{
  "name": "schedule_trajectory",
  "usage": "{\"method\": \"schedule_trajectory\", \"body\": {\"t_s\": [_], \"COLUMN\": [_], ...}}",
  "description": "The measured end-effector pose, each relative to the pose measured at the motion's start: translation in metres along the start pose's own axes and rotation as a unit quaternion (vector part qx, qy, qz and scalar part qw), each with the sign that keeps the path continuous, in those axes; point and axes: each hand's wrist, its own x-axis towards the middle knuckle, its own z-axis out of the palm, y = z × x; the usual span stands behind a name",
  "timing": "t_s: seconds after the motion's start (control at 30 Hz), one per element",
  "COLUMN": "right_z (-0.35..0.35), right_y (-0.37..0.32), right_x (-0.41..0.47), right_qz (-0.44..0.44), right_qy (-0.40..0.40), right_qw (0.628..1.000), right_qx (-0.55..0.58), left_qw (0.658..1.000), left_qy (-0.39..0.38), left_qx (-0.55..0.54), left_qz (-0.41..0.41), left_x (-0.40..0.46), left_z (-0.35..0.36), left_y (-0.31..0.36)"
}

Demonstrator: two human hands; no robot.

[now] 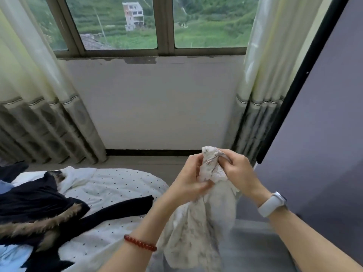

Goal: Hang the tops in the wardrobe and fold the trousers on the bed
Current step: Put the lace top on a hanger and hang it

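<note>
Head view: we see the left hand (188,180) and right hand (238,171) both gripping a bunched pale floral garment (202,213), held up beside the bed (117,185). Dark fur-trimmed clothes (39,209) lie on the bedding.

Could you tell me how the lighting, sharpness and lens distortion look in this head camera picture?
Head view: soft daylight from the window, no harsh shadows or glare; wide-angle bending bows the curtains and the dark panel edge; the left hand and the pale garment are slightly motion-blurred, the right hand sharper.
</note>
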Motion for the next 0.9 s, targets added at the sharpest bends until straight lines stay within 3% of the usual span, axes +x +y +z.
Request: {"method": "schedule_trajectory", "body": {"t_s": [0.1, 0.23, 0.37, 0.47, 0.53, 0.6, 0.77, 0.9], "right_z": [-0.043, -0.093, -0.145, -0.175, -0.185, -0.191, -0.237, -0.28], "right_y": [0.012, 0.038, 0.051, 0.059, 0.066, 0.075, 0.084, 0.085], "right_x": [-0.007, -0.025, -0.047, -0.064, -0.073, -0.08, -0.085, -0.077], "right_qz": [0.033, 0.022, 0.066, 0.072, 0.105, 0.106, 0.082, 0.11], "right_qy": [0.037, 0.074, 0.102, 0.028, -0.047, -0.052, 0.219, 0.287], "right_qw": [0.999, 0.991, 0.993, 0.996, 0.993, 0.991, 0.971, 0.951], "right_qx": [-0.02, -0.106, -0.011, 0.035, -0.002, -0.06, -0.057, -0.016], "left_qw": [0.998, 0.999, 0.997, 0.998, 0.996, 0.991, 0.984, 0.947], "left_qy": [0.051, 0.038, 0.008, -0.024, -0.076, -0.123, -0.175, -0.275], "left_qx": [-0.032, -0.008, 0.049, 0.015, -0.016, -0.027, 0.018, 0.155], "left_qz": [-0.007, 0.032, 0.056, 0.05, 0.042, 0.036, 0.015, 0.053], "left_x": [0.017, 0.046, 0.079, 0.097, 0.107, 0.116, 0.149, 0.178], "left_z": [0.028, 0.065, 0.111, 0.142, 0.165, 0.187, 0.214, 0.245], "left_y": [0.002, 0.025, 0.045, 0.061, 0.073, 0.081, 0.084, 0.08]}}
